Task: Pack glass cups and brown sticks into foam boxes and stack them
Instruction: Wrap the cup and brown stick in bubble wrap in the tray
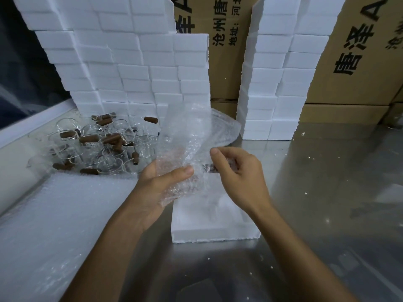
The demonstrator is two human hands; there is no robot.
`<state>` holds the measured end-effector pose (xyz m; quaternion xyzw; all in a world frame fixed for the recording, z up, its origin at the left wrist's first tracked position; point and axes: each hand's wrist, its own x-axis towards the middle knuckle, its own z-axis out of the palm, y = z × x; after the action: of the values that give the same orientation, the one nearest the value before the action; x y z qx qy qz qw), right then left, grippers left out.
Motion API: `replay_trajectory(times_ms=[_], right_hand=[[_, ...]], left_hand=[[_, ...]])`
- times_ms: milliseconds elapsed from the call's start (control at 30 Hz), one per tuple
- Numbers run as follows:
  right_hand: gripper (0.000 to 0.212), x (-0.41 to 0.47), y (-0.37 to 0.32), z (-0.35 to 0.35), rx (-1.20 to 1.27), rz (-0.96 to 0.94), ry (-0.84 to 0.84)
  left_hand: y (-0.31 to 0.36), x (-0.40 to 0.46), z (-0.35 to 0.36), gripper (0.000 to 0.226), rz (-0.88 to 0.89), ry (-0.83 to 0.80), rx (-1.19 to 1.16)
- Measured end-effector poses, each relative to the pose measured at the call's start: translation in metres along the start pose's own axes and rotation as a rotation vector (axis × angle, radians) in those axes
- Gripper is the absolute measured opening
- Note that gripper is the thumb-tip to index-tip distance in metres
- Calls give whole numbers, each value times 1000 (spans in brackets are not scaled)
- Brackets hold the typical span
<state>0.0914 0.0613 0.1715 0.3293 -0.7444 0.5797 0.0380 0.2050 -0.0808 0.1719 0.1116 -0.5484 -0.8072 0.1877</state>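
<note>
**Bubble wrap held over open foam box**

While both hands work a sheet of bubble wrap [196, 136] just above the foam box [209, 227], the box itself sits on the steel table [327, 192], white, low & rectangular, near edge rough w/ crumbled beads. Its inside is mostly hidden by the wrap and the hands.

L hand [161, 184] is palm-up above the box's left end, thumb pressed over the wrap's lower part, fingers curled under it. R hand [237, 171] is above the box's far right, fingers curled, pinching the wrap's edge; a dark brown stick-like thing [209, 167] shows through the plastic between the 2 hands. Can't tell if a cup is inside the wrap.

Wrap is clear, bubbly, crumpled, rising up & away from the box.

Left of the box and further back: pile of glass cups [122, 131], clear, short, round, some upright, some tipped, w/ brown sticks [89, 138] scattered over and among them – short cylinders, rounded ends.

Left of the box, near side: stack of flat bubble sheets [54, 214].

Behind the box: stacks of white foam boxes [135, 68], another stack [281, 83] to the back right, cardboard cartons [359, 51] w/ black print behind those. Small foam crumbs dot the table right of the box.
</note>
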Motion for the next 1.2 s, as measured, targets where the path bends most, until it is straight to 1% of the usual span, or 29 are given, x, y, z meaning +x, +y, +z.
replay_trajectory(times_ms=[67, 100, 200, 300, 367, 433, 533, 600, 733, 833, 900, 1000, 1067, 1133, 1200], right_hand=[[33, 0, -1, 1, -31, -16, -13], [37, 0, -1, 2, -51, -27, -17], [54, 0, 2, 3, -98, -93, -4], [63, -1, 1, 2, -71, -115, 0], [64, -2, -2, 2, 21, -65, -22], [59, -2, -3, 3, 115, -4, -16], [48, -1, -2, 6, 214, 102, -12], [43, 0, -2, 7, 256, 161, -28], [52, 1, -2, 8, 272, 178, -20], [54, 3, -3, 5, 253, 178, -2], [55, 3, -3, 4, 245, 155, 8], [56, 2, -3, 4, 259, 130, 30], [56, 2, -3, 5, 273, 124, 54], [56, 2, -4, 5, 285, 123, 73], [55, 2, -4, 4, 300, 114, 84]], left_hand=[[1, -1, 2, 74, 15, -28, -9], [1, -1, 3, 73, 20, -39, -15], [1, -2, 4, 86, 16, -24, -21], [0, -2, 6, 86, 24, -40, -30], [0, -3, 7, 78, 36, -83, -42], [-1, -3, 7, 70, 50, -132, -47], [1, -4, 8, 70, 51, -157, -8], [0, -4, 8, 63, 49, -161, 24], [-1, -4, 10, 53, 39, -149, 21], [3, -3, 13, 37, 53, -131, -101], [7, -2, 13, 36, 103, -81, -106], [14, 0, 10, 24, 242, 9, -84], [17, -1, 10, 25, 350, 57, -27], [16, -3, 12, 39, 466, 113, 93], [14, -4, 14, 57, 533, 123, 195]])
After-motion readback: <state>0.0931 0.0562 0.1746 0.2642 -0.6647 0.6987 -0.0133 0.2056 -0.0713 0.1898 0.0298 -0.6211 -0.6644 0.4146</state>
